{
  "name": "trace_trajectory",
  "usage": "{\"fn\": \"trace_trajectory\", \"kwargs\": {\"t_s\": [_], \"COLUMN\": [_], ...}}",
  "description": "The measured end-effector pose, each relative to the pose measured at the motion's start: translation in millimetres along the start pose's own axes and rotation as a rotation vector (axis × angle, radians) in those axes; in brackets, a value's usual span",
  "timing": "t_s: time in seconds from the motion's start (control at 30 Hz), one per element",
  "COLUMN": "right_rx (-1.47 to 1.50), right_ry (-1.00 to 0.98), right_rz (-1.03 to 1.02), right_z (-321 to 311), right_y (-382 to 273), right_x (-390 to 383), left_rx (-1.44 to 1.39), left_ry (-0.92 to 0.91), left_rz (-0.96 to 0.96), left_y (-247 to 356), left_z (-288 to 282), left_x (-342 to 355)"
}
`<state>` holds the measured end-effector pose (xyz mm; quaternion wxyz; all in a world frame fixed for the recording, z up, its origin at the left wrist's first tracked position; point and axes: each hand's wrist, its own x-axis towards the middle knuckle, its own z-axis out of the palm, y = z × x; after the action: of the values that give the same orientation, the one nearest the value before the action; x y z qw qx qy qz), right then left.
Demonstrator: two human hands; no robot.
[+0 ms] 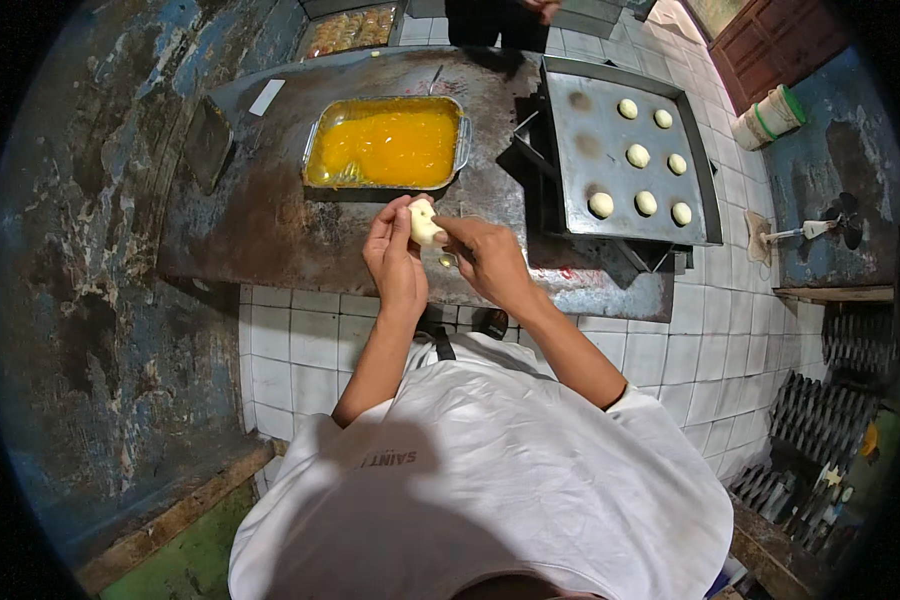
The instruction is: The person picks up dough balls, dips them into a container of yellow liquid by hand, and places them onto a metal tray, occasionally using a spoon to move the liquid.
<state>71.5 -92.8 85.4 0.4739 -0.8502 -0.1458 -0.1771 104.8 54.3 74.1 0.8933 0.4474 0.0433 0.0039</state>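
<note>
Dough piece (425,222), one, pale and soft-looking, with a small dark mark on its upper face; held in the air above the near edge of the table (260,205), just below the pan.

Left hand (397,255), one: I see it cupped around the dough's left side, thumb and fingers closed on it.

Right hand (488,258), one: bent fingers at the dough's right edge; from my feed I cannot tell whether they pinch or only press. Just beneath them, a small shiny yellowish item (449,260), kind unclear to me.

Pan (465,150), rectangular, handled, on the table; contains yellow-orange filling (395,140).

Tray (610,130), grey metal, raised at the table's right end; I count seven dough balls (638,155) on it, well apart, and dark patches on its left part.

White strip (266,97), flat, near the table's far left.

Co-worker (497,22), dark-clothed, beyond the table's far edge.
</note>
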Motion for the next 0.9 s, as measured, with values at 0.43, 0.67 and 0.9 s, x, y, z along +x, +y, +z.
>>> {"fn": "trace_trajectory", "kwargs": {"t_s": [0.43,0.67,0.9], "right_rx": [0.356,0.034,0.457], "right_ry": [0.093,0.273,0.233], "right_rz": [0.468,0.203,0.448], "right_z": [49.6,92.6,96.4], "right_y": [-49.6,-88.0,-103.6], "right_x": [45.4,54.9,68.6], "left_rx": [-0.310,-0.315,-0.142], "left_ry": [-0.255,-0.224,-0.565], "left_rz": [-0.209,-0.237,-0.129], "left_y": [62.1,82.1,120.4], "left_z": [-31.1,-53.1,-63.7], "left_x": [27.3,47.0,47.7]}}
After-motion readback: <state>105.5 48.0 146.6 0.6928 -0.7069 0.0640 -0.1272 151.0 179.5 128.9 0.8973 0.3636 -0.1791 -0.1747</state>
